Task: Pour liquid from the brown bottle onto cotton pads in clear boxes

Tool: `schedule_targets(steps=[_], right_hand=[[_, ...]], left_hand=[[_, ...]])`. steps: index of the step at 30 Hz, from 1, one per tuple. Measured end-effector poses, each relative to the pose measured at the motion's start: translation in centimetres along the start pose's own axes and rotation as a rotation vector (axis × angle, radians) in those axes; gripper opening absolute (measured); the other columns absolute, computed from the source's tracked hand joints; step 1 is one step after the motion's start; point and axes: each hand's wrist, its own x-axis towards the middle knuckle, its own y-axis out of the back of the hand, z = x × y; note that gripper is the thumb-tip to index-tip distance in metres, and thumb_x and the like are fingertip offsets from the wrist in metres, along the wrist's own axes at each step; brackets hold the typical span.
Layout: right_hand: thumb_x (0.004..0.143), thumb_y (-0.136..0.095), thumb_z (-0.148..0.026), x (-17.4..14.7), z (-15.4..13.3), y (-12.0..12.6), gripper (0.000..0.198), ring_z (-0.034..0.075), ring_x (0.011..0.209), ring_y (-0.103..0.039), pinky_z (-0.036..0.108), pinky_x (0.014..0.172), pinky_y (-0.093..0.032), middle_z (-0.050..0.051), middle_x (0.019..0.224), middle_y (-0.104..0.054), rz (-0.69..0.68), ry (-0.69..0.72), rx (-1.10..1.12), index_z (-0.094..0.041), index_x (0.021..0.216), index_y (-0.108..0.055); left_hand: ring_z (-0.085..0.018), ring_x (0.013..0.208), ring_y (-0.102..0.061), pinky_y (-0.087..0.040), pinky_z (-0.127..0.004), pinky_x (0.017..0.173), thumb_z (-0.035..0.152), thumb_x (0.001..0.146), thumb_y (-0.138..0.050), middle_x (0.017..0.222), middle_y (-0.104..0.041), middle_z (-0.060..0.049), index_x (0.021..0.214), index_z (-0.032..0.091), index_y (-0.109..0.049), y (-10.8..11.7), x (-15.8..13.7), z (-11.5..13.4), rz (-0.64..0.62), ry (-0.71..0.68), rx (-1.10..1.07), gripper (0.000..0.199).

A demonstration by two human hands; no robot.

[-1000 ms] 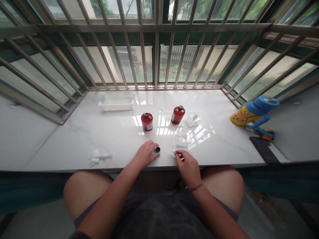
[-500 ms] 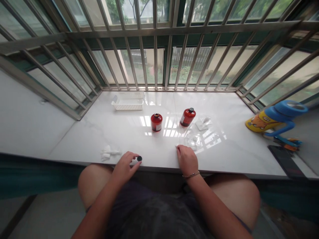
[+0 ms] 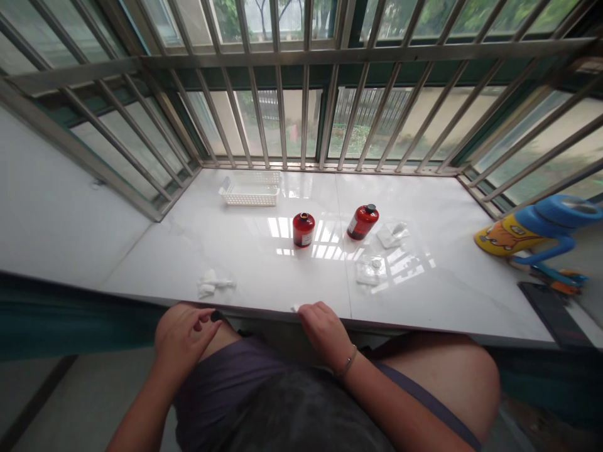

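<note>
Pinched in the fingers of my left hand [image 3: 186,333] is a black bottle cap [image 3: 217,316], held above my thigh near the counter's front edge. My right hand [image 3: 324,326] is closed on a small white piece [image 3: 296,308] at the same edge; most of it is hidden by the fingers. Farther in stands an uncapped red bottle [image 3: 304,230] with an open neck. To its right is a second red bottle [image 3: 362,222], which wears its black cap. Crumpled white tissue [image 3: 213,284] lies on the counter above my left hand.
A white perforated basket [image 3: 250,199] sits at the back left. Two clear plastic packets, a nearer one [image 3: 370,272] and a farther one [image 3: 392,234], lie right of centre. A blue and yellow flask [image 3: 532,226] and a dark phone [image 3: 546,311] are at the right. Metal bars [image 3: 306,119] line the window.
My left hand has drawn the black cap back and left, off the counter to above my thigh. My right hand has moved left and nearer to me with the white piece.
</note>
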Motion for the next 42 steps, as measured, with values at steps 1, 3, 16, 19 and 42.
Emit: schedule_targets(steps=[1,3,16,19,42], right_hand=[[0.109,-0.052,-0.017,-0.4,-0.5,0.0,0.022,0.023,0.087,-0.068,0.036,0.088,-0.054,0.005,0.093,-0.077,-0.031,0.021,0.047,-0.024,0.105,-0.072],[0.107,-0.060,-0.020,-1.1,-1.3,0.3,0.016,0.021,0.086,-0.070,0.033,0.085,-0.056,0.002,0.092,-0.078,-0.080,0.032,0.143,-0.026,0.104,-0.074],[0.102,-0.061,-0.060,-3.5,3.1,3.3,0.038,0.025,0.086,-0.077,0.038,0.076,-0.064,0.008,0.096,-0.080,0.174,-0.552,0.669,-0.023,0.107,-0.069],[0.099,-0.065,-0.057,-3.7,4.6,4.3,0.035,0.026,0.085,-0.077,0.040,0.079,-0.063,0.008,0.096,-0.080,0.217,-0.581,0.565,-0.024,0.107,-0.071],[0.101,-0.059,-0.038,-4.4,6.8,6.7,0.020,0.021,0.069,-0.066,0.037,0.071,-0.055,0.007,0.101,-0.075,0.276,-0.450,0.067,-0.025,0.110,-0.071]], left_hand=[[-0.024,0.071,-0.067,-0.058,-0.037,0.070,0.058,0.094,-0.070,0.080,-0.072,-0.002,0.106,0.026,-0.077,-0.1,0.0,0.2,0.002,0.010,-0.003,0.034],[-0.023,0.071,-0.067,-0.058,-0.036,0.069,0.060,0.093,-0.070,0.081,-0.073,-0.003,0.106,0.026,-0.077,-0.2,0.1,0.8,-0.014,0.028,-0.017,0.037],[-0.020,0.079,-0.067,-0.057,-0.034,0.076,0.040,0.094,-0.069,0.091,-0.070,-0.003,0.105,0.023,-0.074,-6.1,7.6,7.5,-0.149,-0.069,-0.213,0.021],[-0.020,0.079,-0.067,-0.057,-0.034,0.076,0.035,0.094,-0.068,0.092,-0.070,-0.003,0.107,0.023,-0.074,-8.5,9.5,9.1,-0.205,-0.128,-0.225,0.019],[-0.027,0.104,-0.071,-0.059,-0.043,0.097,0.027,0.102,-0.067,0.111,-0.075,-0.009,0.121,0.022,-0.071,-7.0,7.6,9.1,-0.092,-0.228,-0.139,0.020]])
